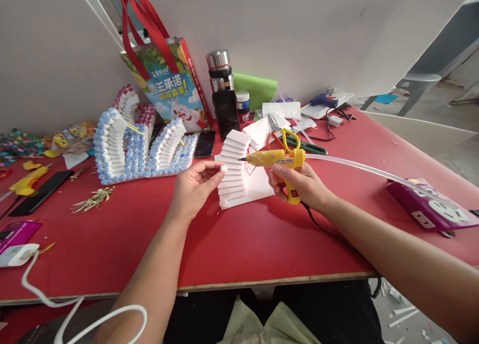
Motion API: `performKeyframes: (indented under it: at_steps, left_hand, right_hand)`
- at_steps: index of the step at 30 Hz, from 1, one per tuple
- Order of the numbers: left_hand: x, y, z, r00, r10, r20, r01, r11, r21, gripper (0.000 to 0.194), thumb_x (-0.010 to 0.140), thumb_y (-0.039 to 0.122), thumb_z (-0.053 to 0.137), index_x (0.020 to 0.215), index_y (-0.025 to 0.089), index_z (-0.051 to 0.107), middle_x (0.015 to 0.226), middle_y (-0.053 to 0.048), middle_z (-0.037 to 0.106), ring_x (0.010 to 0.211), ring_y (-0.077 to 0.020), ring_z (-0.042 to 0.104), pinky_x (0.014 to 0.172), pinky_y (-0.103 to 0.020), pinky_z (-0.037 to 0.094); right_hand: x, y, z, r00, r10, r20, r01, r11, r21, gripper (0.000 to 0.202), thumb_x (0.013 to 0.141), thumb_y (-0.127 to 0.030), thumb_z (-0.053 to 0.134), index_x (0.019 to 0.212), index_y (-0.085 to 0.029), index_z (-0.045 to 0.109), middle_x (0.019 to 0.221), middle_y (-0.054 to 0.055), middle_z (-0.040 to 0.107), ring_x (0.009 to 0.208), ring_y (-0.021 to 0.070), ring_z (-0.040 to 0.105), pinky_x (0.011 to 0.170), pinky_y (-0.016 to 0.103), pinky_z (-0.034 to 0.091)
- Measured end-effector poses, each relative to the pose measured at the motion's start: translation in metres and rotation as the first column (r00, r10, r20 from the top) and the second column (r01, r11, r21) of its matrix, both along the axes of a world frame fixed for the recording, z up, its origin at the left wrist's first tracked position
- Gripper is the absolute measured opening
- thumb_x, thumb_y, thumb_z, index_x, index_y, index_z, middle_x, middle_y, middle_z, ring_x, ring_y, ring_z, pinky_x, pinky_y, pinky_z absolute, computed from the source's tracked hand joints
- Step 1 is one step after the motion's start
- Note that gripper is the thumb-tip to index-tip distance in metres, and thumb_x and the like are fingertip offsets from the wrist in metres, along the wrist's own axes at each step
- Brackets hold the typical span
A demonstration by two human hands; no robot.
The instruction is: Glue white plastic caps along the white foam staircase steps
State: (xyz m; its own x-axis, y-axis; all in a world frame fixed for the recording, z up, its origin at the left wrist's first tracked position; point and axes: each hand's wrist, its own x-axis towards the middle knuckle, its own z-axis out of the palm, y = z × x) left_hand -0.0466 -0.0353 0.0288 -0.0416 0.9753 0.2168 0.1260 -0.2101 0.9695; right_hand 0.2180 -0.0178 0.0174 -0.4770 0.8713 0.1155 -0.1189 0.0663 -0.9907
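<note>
In my right hand is a yellow hot glue gun, its nozzle pointing left above a white stepped foam model. A long clear glue stick sticks out of its back end. My left hand pinches a small white ball-like piece beside the left edge of the steps. Another small white piece sits at the model's lowest step. The gun's nozzle and the pinched piece are apart.
Behind on the left stand stepped models covered in blue-and-white pieces. A gift bag, a thermos, a phone and yellow-handled scissors lie farther back. At right is a purple power strip; a white cable loops at front left.
</note>
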Motion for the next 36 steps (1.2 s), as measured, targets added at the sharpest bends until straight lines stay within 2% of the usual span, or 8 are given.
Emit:
performKeyframes:
  at_steps: [4, 8, 13, 36]
  left_hand:
    - [-0.017, -0.014, 0.004, 0.955, 0.045, -0.294, -0.015, 0.994, 0.104, 0.027, 0.08, 0.035, 0.08, 0.101, 0.02, 0.078, 0.103, -0.008, 0.072, 0.096, -0.021, 0.067, 0.09, -0.032, 0.055]
    - [-0.025, -0.027, -0.006, 0.915, 0.014, -0.403, 0.005, 0.999, 0.046, 0.024, 0.085, 0.037, 0.075, 0.102, 0.021, 0.078, 0.105, -0.008, 0.071, 0.098, -0.0215, 0.066, 0.089, -0.031, 0.054]
    - [-0.023, -0.034, -0.015, 0.895, -0.017, -0.446, 0.031, 0.999, 0.024, 0.022, 0.087, 0.037, 0.072, 0.103, 0.022, 0.078, 0.106, -0.008, 0.07, 0.099, -0.022, 0.066, 0.089, -0.031, 0.053]
    - [-0.026, -0.033, -0.018, 0.868, -0.093, -0.488, 0.091, 0.995, -0.028, 0.019, 0.09, 0.037, 0.069, 0.102, 0.025, 0.077, 0.108, -0.008, 0.066, 0.103, -0.0226, 0.064, 0.09, -0.031, 0.051]
  right_hand:
    - [0.003, 0.004, 0.0, 1.0, -0.004, 0.013, 0.004, 1.0, 0.028, 0.043, 0.098, -0.049, 0.055, 0.068, -0.018, 0.057, 0.057, -0.001, 0.055, 0.045, 0.0123, 0.051, 0.047, 0.03, 0.037]
    - [0.004, 0.006, -0.001, 1.0, -0.007, 0.023, 0.006, 1.0, 0.019, 0.043, 0.098, -0.05, 0.055, 0.069, -0.018, 0.058, 0.059, 0.0, 0.056, 0.046, 0.0124, 0.051, 0.048, 0.03, 0.037]
    - [0.003, 0.006, -0.003, 0.999, -0.045, 0.025, 0.045, 0.999, 0.0, 0.044, 0.095, -0.055, 0.058, 0.069, -0.019, 0.058, 0.059, 0.001, 0.056, 0.047, 0.0129, 0.051, 0.047, 0.03, 0.037]
    - [0.004, 0.007, -0.003, 0.997, -0.065, 0.042, 0.065, 0.998, 0.004, 0.044, 0.093, -0.056, 0.06, 0.069, -0.02, 0.059, 0.058, 0.001, 0.058, 0.045, 0.0126, 0.05, 0.046, 0.029, 0.036]
